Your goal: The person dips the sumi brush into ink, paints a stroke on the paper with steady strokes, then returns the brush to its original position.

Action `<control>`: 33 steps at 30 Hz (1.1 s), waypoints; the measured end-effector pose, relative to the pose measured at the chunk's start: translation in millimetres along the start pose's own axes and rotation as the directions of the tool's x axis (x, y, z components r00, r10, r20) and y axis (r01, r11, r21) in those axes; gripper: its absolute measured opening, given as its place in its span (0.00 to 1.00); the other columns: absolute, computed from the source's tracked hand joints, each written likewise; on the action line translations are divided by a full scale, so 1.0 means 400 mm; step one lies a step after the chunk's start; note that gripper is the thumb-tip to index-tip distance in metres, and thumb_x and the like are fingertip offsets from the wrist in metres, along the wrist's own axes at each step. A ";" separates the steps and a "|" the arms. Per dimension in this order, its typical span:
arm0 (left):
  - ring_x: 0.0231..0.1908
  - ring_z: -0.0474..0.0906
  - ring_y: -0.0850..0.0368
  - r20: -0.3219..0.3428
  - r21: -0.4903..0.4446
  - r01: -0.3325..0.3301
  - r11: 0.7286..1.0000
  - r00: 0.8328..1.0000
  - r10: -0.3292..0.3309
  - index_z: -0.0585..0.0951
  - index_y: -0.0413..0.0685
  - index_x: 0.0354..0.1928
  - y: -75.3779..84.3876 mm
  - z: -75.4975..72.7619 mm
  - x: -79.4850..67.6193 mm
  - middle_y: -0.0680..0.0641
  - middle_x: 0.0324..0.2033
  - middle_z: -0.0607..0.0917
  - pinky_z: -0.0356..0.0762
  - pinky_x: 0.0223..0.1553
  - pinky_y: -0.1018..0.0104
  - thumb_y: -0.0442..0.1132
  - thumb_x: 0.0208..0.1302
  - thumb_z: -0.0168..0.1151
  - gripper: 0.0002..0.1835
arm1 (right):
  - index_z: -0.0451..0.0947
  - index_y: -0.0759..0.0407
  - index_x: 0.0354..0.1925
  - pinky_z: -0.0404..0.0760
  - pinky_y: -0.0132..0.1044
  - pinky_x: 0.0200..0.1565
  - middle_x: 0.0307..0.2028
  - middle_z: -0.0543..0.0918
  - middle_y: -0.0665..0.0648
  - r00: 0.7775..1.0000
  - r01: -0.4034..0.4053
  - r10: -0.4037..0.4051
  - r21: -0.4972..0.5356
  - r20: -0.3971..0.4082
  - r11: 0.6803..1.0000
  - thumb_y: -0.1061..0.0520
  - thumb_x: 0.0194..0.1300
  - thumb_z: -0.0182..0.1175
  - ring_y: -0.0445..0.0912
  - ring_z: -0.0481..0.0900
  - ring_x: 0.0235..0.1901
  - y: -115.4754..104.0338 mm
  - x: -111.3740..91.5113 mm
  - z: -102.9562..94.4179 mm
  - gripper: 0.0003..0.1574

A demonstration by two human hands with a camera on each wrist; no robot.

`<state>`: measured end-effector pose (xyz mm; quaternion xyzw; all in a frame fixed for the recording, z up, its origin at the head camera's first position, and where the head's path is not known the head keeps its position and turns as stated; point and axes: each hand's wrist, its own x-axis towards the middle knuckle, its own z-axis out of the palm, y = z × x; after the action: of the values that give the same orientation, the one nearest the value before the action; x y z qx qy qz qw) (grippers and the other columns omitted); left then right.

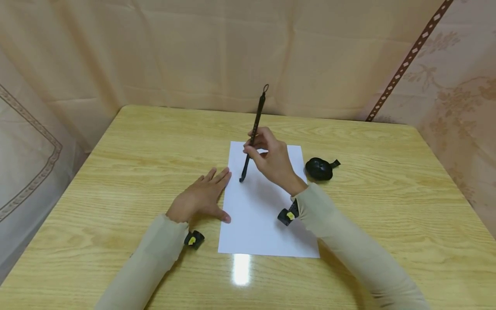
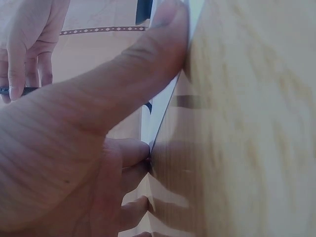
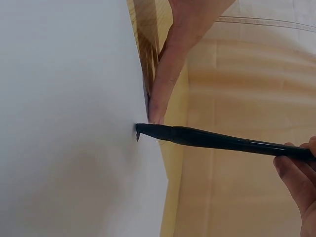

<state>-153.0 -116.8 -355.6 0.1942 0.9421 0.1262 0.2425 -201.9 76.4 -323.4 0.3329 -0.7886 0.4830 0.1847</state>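
Observation:
My right hand (image 1: 276, 162) pinches a dark calligraphy brush (image 1: 258, 114) by its shaft, with thumb and fingers around it. The brush leans slightly, hanging loop at the top. Its black tip (image 3: 141, 129) is bent at the surface of a white paper sheet (image 1: 252, 232), near the sheet's left side. On the table, my left hand (image 1: 199, 198) lies with fingers spread and straight. Thumb and fingertips rest on the paper's left edge, and the left thumb (image 2: 143, 59) shows large in the left wrist view.
To the paper's right stands a small black rounded dish (image 1: 319, 168) with a short stub pointing right. The wooden table (image 1: 128, 163) reaches back to a beige curtain (image 1: 186, 56). A dark camera (image 1: 287, 216) is strapped at the right wrist, another camera (image 1: 194, 239) at the left.

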 end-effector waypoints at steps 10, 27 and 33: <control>0.75 0.30 0.43 0.003 0.018 0.001 1.000 1.000 -0.001 0.41 0.47 0.75 0.002 -0.002 0.001 0.49 0.76 0.39 0.40 0.72 0.43 0.63 0.44 0.71 0.66 | 0.70 0.71 0.46 0.84 0.37 0.30 0.33 0.85 0.63 1.000 -0.005 0.005 -0.001 -0.010 1.000 0.69 0.60 0.62 0.51 0.86 0.33 0.008 -0.002 -0.008 0.16; 0.74 0.30 0.43 0.012 0.023 0.004 1.000 1.000 -0.004 0.40 0.47 0.75 -0.001 -0.005 0.008 0.49 0.76 0.38 0.40 0.72 0.43 0.63 0.44 0.72 0.66 | 0.70 0.69 0.47 0.84 0.35 0.31 0.34 0.85 0.63 1.000 -0.024 0.024 -0.010 -0.010 1.000 0.68 0.60 0.62 0.50 0.86 0.34 0.012 -0.001 -0.014 0.17; 0.74 0.30 0.43 0.015 0.027 0.003 1.000 1.000 -0.003 0.40 0.47 0.75 -0.002 -0.004 0.007 0.49 0.76 0.38 0.40 0.72 0.43 0.64 0.45 0.71 0.66 | 0.70 0.69 0.47 0.84 0.35 0.30 0.34 0.84 0.62 1.000 -0.030 0.030 -0.013 -0.006 0.999 0.66 0.61 0.63 0.50 0.86 0.33 0.014 -0.007 -0.018 0.17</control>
<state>-156.2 -116.6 -355.5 0.1970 0.9421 0.1119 0.2472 -204.0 85.4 -325.1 0.3185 -0.7960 0.4816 0.1818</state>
